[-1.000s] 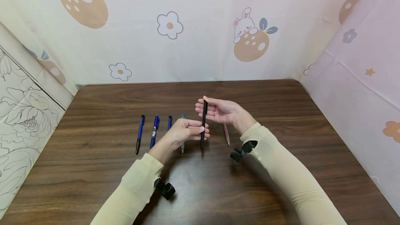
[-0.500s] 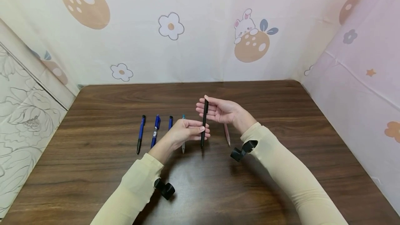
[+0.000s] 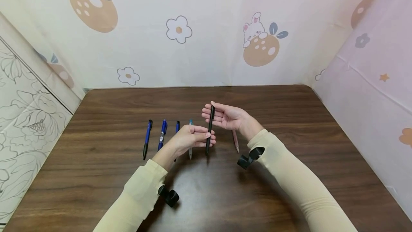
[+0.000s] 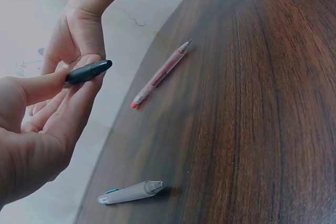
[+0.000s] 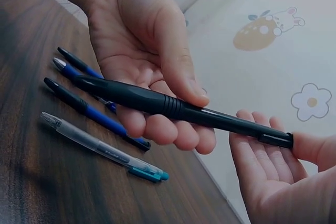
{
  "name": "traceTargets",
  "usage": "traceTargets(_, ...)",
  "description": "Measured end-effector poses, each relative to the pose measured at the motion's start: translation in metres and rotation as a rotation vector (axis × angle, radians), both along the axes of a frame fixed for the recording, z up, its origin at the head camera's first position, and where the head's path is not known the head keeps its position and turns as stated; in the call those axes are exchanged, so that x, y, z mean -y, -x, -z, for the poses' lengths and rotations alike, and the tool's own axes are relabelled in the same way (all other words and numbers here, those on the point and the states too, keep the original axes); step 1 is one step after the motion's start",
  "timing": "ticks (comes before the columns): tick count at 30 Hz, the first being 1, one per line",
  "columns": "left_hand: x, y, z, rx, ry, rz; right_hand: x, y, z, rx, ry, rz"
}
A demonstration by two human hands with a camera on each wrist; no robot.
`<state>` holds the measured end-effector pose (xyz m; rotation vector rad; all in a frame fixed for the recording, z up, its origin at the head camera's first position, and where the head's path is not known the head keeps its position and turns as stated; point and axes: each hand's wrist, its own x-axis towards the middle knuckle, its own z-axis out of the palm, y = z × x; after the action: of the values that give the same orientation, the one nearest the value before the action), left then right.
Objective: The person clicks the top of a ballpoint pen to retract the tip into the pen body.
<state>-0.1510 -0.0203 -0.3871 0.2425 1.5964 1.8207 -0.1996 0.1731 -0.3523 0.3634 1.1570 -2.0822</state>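
Observation:
A black click pen [image 3: 209, 135] stands nearly upright in the head view, raised between my two hands. My left hand [image 3: 191, 139] pinches its lower half between the thumb and the fingers, as the right wrist view confirms. My right hand [image 3: 231, 117] is at the pen's top end: its thumb touches the end, while its straight fingers lie behind the clip part. The pen's dark tip end [image 4: 97, 70] points toward the camera in the left wrist view. Below the right hand lies a pink pen [image 3: 236, 141]. A clear pen with teal parts [image 5: 100, 142] lies under the left hand.
Left of the hands, several blue pens lie in a row on the dark wooden table [image 3: 106, 189]: one blue and black [image 3: 147, 139], one with a label [image 3: 162, 133], another partly hidden [image 3: 177, 126]. A patterned curtain [image 3: 212, 53] borders the table's back edge.
Both hands keep nearly the same hold on the black pen. The head view has shifted slightly, so the table and curtain appear a little lower and further right.

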Motion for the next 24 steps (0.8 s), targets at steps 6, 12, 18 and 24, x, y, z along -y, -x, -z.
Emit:
traceTargets(6,-0.001,0.0,-0.002,-0.009,0.033,-0.012,0.001,-0.001,-0.001,0.009,-0.005,0.005)
traceTargets(12,-0.001,-0.001,-0.002,-0.04,0.064,-0.021,0.0,-0.001,-0.001,0.005,-0.016,-0.004)
traceTargets(18,-0.005,-0.003,-0.002,-0.122,0.144,-0.078,0.001,-0.001,0.001,0.007,-0.02,0.004)
traceTargets(24,-0.013,-0.01,-0.005,-0.41,0.49,-0.234,0.001,-0.003,0.003,0.013,-0.045,0.014)
